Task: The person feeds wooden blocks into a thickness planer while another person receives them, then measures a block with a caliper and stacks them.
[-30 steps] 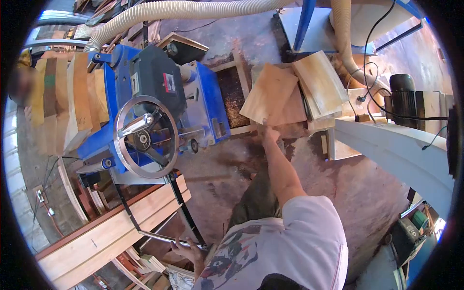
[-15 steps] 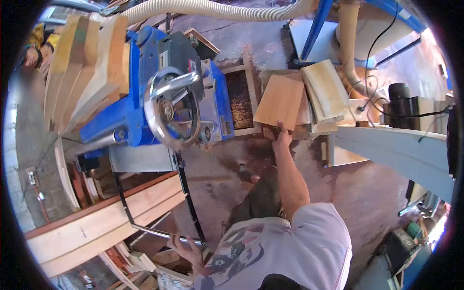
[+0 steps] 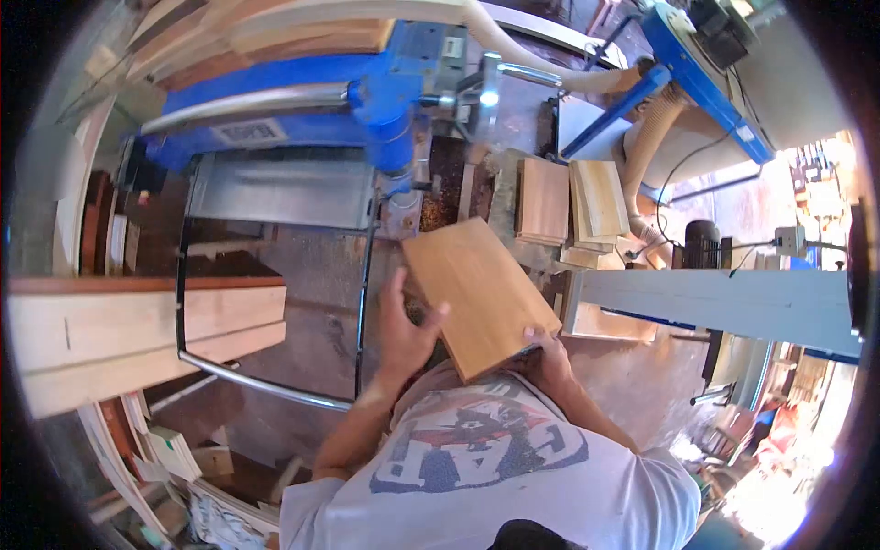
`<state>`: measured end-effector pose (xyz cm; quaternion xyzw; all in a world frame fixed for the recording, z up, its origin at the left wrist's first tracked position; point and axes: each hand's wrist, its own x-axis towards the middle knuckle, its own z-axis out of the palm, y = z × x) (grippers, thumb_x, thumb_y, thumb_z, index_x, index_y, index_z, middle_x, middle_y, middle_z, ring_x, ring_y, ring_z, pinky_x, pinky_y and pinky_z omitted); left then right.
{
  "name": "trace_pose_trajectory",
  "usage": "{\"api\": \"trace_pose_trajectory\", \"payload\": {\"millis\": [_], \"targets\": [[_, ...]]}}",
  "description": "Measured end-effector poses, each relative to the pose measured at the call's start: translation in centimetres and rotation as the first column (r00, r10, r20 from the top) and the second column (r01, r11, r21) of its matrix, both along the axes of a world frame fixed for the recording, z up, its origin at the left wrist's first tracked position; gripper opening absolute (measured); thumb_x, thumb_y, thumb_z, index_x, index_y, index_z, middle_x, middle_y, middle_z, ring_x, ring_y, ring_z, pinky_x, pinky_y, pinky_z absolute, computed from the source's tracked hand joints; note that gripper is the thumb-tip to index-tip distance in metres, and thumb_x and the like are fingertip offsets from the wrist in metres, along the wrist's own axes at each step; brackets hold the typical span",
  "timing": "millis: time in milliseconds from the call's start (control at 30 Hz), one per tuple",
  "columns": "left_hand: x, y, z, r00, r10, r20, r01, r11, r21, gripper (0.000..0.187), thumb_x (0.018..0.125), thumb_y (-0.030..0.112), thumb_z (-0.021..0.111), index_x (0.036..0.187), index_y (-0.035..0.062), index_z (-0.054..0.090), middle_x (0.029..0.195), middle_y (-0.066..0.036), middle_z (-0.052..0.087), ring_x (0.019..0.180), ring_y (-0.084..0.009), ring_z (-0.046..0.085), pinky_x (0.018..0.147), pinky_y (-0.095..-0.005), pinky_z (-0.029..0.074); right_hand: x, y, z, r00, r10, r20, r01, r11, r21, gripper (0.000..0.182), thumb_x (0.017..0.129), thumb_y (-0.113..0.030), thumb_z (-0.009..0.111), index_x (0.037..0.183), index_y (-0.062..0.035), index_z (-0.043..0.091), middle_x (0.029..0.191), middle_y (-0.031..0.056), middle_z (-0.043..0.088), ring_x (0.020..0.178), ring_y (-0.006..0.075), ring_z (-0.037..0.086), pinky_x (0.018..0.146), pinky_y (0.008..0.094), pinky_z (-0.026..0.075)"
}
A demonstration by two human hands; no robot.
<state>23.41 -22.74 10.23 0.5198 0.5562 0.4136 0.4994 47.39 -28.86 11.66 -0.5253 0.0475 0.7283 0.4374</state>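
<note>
A flat rectangular wooden board (image 3: 481, 298) is held tilted in front of the chest. My right hand (image 3: 547, 359) grips its lower right corner, thumb on the top face and fingers underneath. Beside the board's left edge is my left hand (image 3: 409, 330), thumb and fingers apart, holding nothing. Further forward, a stack of similar boards (image 3: 543, 199) lies next to a stack of paler, curved boards (image 3: 600, 202).
At the left stands a blue machine (image 3: 275, 133) with a metal bed (image 3: 284, 192) and black frame. Long pale planks (image 3: 147, 321) lie at the left. A grey beam (image 3: 715, 298) extends at the right. A ribbed hose (image 3: 655, 133) runs beyond the stacks.
The board has come off the stack toward my chest in my right hand. My left hand has risen from low at the left to beside the board. The view has shifted.
</note>
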Motion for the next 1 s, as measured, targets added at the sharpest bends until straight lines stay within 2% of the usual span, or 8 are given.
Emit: {"api": "trace_pose_trajectory", "payload": {"millis": [67,267,500,600,667,800,900,1000], "targets": [[-3.4,-1.3,-0.8,0.900,0.216,0.379,-0.097,0.946,-0.309,0.074,0.089,0.025,0.069,0.144,-0.0062,0.029,0.139,-0.019,0.043,0.135,-0.0273,0.037,0.109,-0.0413,0.033,-1.0,-0.1,-0.3,0.987,0.125,0.096,-0.137,0.982,0.131,0.066,0.073,-0.020,0.073,0.131,-0.0011,0.048,0.116,0.0169,0.061,0.103,0.0304,0.062,0.090,0.0465,0.050],[-8.6,-4.2,0.8,0.777,0.365,0.512,-0.232,0.924,-0.305,0.066,0.092,0.020,0.061,0.145,-0.0042,0.030,0.138,-0.014,0.046,0.133,-0.0225,0.041,0.107,-0.0361,0.037,-6.3,4.4,-1.7,0.908,0.412,0.076,-0.415,0.857,0.305,0.056,0.079,-0.012,0.070,0.130,-0.0016,0.048,0.114,0.0149,0.062,0.094,0.0298,0.067,0.071,0.0476,0.060],[-13.7,-7.4,-3.6,0.131,0.427,0.895,-0.486,0.814,-0.317,0.056,0.097,0.044,0.046,0.135,0.0025,0.044,0.140,-0.013,0.047,0.127,-0.0265,0.047,0.100,-0.0368,0.044,-23.9,9.6,-8.8,0.852,0.485,-0.196,-0.422,0.858,0.292,0.040,0.090,-0.020,0.066,0.126,-0.0099,0.053,0.120,0.0101,0.062,0.112,0.0267,0.059,0.094,0.0479,0.050],[-16.3,-6.0,-6.2,0.324,0.579,0.748,-0.527,0.767,-0.365,0.052,0.097,0.039,0.050,0.134,0.0029,0.044,0.137,-0.013,0.049,0.127,-0.0247,0.047,0.100,-0.0366,0.044,-28.1,9.0,-11.2,0.623,0.691,-0.366,-0.561,0.721,0.407,0.038,0.092,-0.021,0.065,0.125,-0.0095,0.053,0.120,0.0095,0.061,0.111,0.0247,0.059,0.093,0.0456,0.050],[-20.3,-2.2,-11.4,0.172,0.701,0.692,-0.698,0.583,-0.417,0.049,0.095,0.027,0.059,0.134,0.0029,0.044,0.129,-0.011,0.054,0.117,-0.0226,0.054,0.100,-0.0352,0.044,-29.4,8.4,-12.3,0.479,0.825,-0.298,-0.657,0.563,0.502,0.039,0.093,-0.023,0.064,0.127,-0.0091,0.053,0.119,0.0090,0.062,0.108,0.0229,0.060,0.092,0.0437,0.051],[-23.8,4.7,-9.6,0.335,0.828,0.450,-0.843,0.476,-0.249,0.050,0.091,0.030,0.059,0.132,0.0016,0.050,0.122,-0.012,0.058,0.110,-0.0201,0.055,0.091,-0.0358,0.045,-27.5,9.7,-7.6,0.485,0.873,0.055,-0.789,0.410,0.457,0.043,0.094,-0.024,0.064,0.130,-0.0049,0.051,0.107,0.0074,0.066,0.091,0.0187,0.064,0.084,0.0364,0.053],[-24.9,10.7,-12.7,0.329,0.893,0.306,-0.939,0.343,0.007,0.056,0.091,0.030,0.056,0.134,-0.0042,0.047,0.127,-0.020,0.056,0.117,-0.0307,0.054,0.099,-0.0422,0.040,-22.4,10.4,-7.4,0.458,0.810,0.366,-0.872,0.328,0.364,0.039,0.094,-0.023,0.063,0.126,-0.0032,0.055,0.104,0.0064,0.067,0.084,0.0165,0.065,0.075,0.0313,0.054],[-23.0,16.3,-11.7,0.220,0.970,-0.106,-0.966,0.232,0.112,0.061,0.093,0.034,0.053,0.134,-0.0103,0.043,0.128,-0.029,0.052,0.120,-0.0414,0.050,0.103,-0.0471,0.036,-15.4,11.1,-9.7,0.459,0.690,0.560,-0.889,0.361,0.284,0.032,0.094,-0.023,0.064,0.118,-0.0019,0.061,0.098,0.0061,0.067,0.077,0.0131,0.063,0.069,0.0277,0.052]]}}
